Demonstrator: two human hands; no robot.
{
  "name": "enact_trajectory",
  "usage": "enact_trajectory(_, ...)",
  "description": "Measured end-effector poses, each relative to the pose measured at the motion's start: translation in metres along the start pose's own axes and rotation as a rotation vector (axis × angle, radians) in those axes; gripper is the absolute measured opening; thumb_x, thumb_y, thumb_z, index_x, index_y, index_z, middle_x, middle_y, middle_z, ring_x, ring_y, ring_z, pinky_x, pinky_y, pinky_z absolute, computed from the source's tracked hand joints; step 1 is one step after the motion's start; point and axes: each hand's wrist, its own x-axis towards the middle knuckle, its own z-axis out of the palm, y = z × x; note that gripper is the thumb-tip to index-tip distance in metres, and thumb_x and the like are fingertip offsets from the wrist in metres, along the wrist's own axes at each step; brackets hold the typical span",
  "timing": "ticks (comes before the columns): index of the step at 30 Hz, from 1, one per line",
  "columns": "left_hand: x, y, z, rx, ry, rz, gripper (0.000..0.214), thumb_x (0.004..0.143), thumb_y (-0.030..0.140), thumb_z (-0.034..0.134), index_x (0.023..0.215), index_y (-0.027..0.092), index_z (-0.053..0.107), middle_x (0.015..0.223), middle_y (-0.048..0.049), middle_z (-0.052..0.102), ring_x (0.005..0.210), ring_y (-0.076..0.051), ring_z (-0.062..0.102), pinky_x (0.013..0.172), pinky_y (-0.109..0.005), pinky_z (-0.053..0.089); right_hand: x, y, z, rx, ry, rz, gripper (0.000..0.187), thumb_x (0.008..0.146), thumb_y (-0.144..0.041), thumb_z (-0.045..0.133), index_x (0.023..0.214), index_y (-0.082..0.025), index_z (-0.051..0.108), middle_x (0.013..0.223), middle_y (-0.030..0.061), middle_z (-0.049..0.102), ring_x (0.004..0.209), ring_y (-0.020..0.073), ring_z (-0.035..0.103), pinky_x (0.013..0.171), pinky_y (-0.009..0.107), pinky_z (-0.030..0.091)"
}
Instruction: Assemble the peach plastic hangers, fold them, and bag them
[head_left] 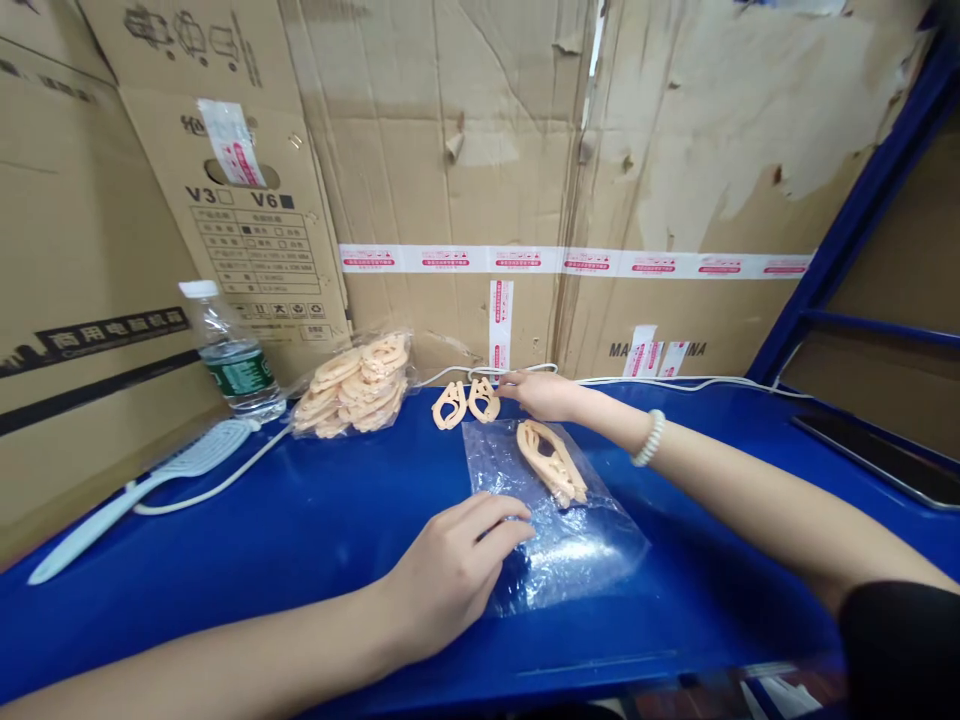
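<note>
Two peach-coloured folded travel hangers, a left one (450, 406) and a right one (481, 404), lie side by side near the cardboard wall. The fingers of my right hand (541, 394) are closed at the right edge of the right one; the fingertips are partly hidden. A clear plastic bag (577, 565) lies flat in front of me, with more folded hangers (551, 462) at its far end. My left hand (459, 562) rests over the bag's near left side, fingers loosely bent and apart, with no object seen in them. Its thumb is hidden.
A clear bag of several similar hangers (360, 385) sits at the back left. Beside it are a water bottle (232, 360) and a pale hairbrush (187, 460). A white cable (675, 383) runs along the back. At the right lies a dark flat device (877, 455).
</note>
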Motion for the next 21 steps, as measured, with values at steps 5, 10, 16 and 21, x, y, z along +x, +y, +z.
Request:
enact_trajectory(5,0.002,0.003,-0.002,0.055,0.013,0.023,0.031,0.087,-0.002,0.042,0.108,0.011,0.061,0.108,-0.0124,0.067,0.092,-0.022,0.064,0.079,-0.035,0.058,0.053,0.007,0.015,-0.022,-0.042,-0.037,0.033,0.091,-0.016,0.059,0.124,-0.018,0.057,0.132,0.0114,0.055,0.117,0.0262,0.055,0.091,0.041,0.050)
enact_trajectory(10,0.004,0.002,-0.005,0.072,0.023,0.028,0.031,0.088,-0.001,0.039,0.106,0.012,0.061,0.105,-0.0121,0.068,0.089,-0.021,0.065,0.077,-0.034,0.058,0.055,0.019,0.021,-0.027,-0.083,-0.003,0.037,0.093,-0.031,0.061,0.126,-0.017,0.055,0.129,0.0102,0.056,0.108,0.0247,0.060,0.089,0.046,0.052)
enact_trajectory(16,0.003,0.000,-0.003,0.030,0.039,0.023,0.032,0.085,-0.004,0.040,0.104,0.012,0.061,0.104,-0.0112,0.068,0.086,-0.021,0.065,0.074,-0.034,0.058,0.013,0.044,0.020,0.042,-0.120,0.086,0.028,0.093,-0.032,0.061,0.116,-0.015,0.060,0.116,0.0083,0.062,0.098,0.0211,0.063,0.083,0.041,0.055)
enact_trajectory(21,0.001,-0.001,-0.002,-0.009,0.016,0.004,0.036,0.084,-0.005,0.042,0.109,0.012,0.060,0.107,-0.0111,0.067,0.092,-0.022,0.064,0.079,-0.035,0.058,-0.042,0.041,0.003,0.153,0.024,0.157,0.017,0.092,-0.020,0.058,0.102,-0.010,0.067,0.090,0.0043,0.070,0.078,0.0132,0.067,0.073,0.026,0.051)
